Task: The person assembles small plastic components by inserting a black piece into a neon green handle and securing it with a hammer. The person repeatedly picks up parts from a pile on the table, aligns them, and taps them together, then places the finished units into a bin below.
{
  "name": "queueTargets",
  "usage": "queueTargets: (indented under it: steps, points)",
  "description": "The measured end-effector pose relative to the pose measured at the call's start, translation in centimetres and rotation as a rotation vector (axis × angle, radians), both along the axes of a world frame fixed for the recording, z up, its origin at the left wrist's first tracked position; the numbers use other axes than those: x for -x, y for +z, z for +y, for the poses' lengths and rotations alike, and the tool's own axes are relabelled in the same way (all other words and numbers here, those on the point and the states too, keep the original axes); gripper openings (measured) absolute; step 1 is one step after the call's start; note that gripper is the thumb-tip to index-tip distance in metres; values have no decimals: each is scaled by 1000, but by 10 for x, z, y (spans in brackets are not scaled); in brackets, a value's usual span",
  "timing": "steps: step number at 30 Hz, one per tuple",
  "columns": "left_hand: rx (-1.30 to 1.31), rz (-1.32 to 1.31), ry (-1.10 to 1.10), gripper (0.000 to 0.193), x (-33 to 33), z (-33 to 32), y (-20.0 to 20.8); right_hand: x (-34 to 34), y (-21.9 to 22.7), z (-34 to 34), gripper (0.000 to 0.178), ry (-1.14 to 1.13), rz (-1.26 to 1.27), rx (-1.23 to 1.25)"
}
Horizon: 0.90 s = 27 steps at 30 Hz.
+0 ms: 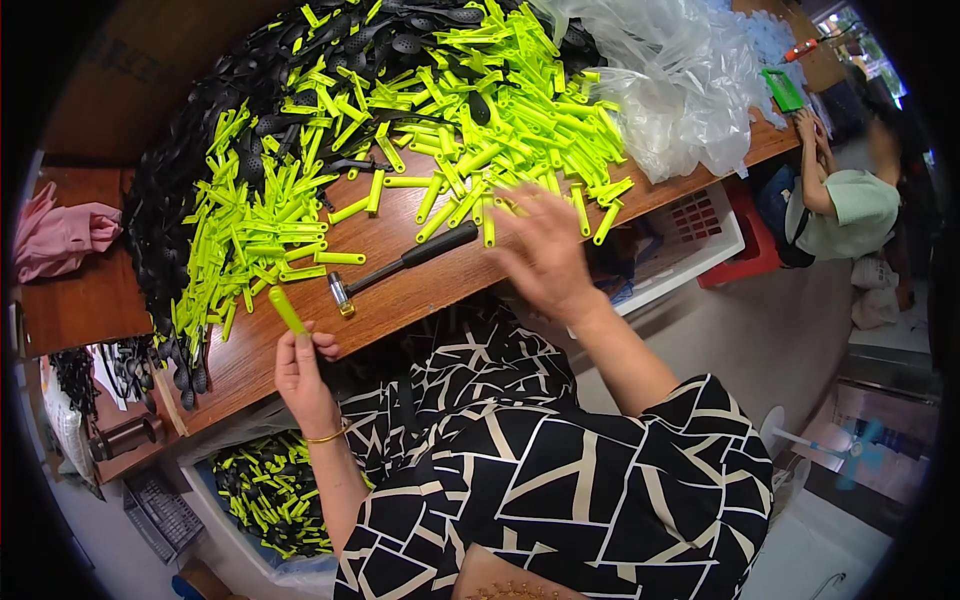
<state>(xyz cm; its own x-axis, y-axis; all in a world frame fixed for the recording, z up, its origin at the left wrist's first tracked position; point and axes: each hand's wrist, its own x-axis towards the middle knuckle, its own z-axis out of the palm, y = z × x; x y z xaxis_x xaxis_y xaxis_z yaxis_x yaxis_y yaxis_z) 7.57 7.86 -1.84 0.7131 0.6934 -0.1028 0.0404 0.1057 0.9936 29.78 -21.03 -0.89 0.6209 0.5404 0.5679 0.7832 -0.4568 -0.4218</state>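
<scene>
My left hand (306, 362) pinches a lime-green plastic handle (286, 308) upright at the table's near edge. Blurred by motion, my right hand (548, 250) hangs over the front of the table, thumb and fingers apart, with nothing visible in it. Just left of it lies a small hammer (400, 266), its black grip toward my right hand and its metal head toward my left. Beyond the hands spreads a large heap of lime-green handles (540, 110), each with a hole near one end. Black plastic pieces with perforated spoon-like heads (405, 43) are piled among and behind them.
Clear plastic bags (670, 90) lie at the table's right. A pink cloth (62, 232) rests at far left. Below the table, a bin (265, 490) holds mixed green and black pieces; a white crate (700, 225) stands at right. Another person (850, 205) sits farther right near a green tray (783, 90).
</scene>
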Motion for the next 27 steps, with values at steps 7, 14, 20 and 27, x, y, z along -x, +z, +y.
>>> queueTargets:
  steps: [7,14,20,27]
  points:
    - [33,9,7,24,7,12,-25,-32,-37,-29,116,-380,141,231]
    - [114,39,-35,23,7,20,-21,-134,-37,21,104,-339,-44,290]
    - [134,34,-38,23,3,22,-27,-164,-41,15,96,-292,-160,289]
    - [147,31,-102,25,7,4,-14,-89,-8,31,77,-173,-93,160]
